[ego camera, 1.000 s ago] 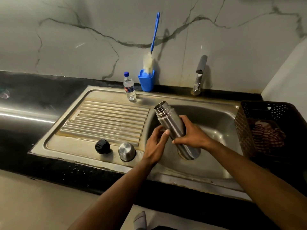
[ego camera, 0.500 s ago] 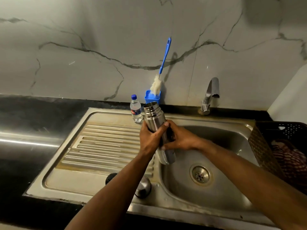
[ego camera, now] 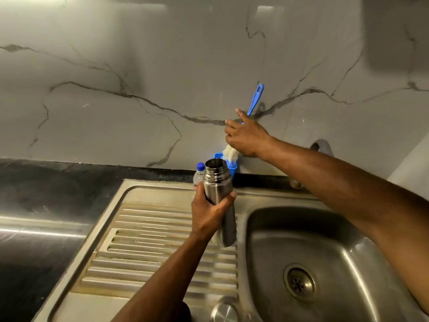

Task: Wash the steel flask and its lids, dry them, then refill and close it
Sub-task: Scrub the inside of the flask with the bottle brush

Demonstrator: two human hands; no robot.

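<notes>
My left hand [ego camera: 209, 212] grips the open steel flask [ego camera: 219, 196] upright above the drainboard, its mouth facing up. My right hand [ego camera: 246, 135] reaches to the back wall and holds the blue-handled bottle brush [ego camera: 255, 98] by its shaft, the white bristles [ego camera: 229, 154] just above the blue holder [ego camera: 232, 169]. The steel lid [ego camera: 224, 312] lies at the sink's front edge. The black inner lid [ego camera: 186, 310] is mostly hidden behind my left forearm.
A small water bottle with a blue cap [ego camera: 200, 170] stands behind the flask. The tap [ego camera: 321, 146] is partly hidden by my right arm. The basin [ego camera: 348, 263] with its drain [ego camera: 299, 281] lies right; the ribbed drainboard [ego camera: 144, 247] left, dark counter [ego camera: 34, 217] beyond.
My right hand let go of the flask and reached up to the brush at the wall. The left hand keeps the flask upright. The view tilted up and closer.
</notes>
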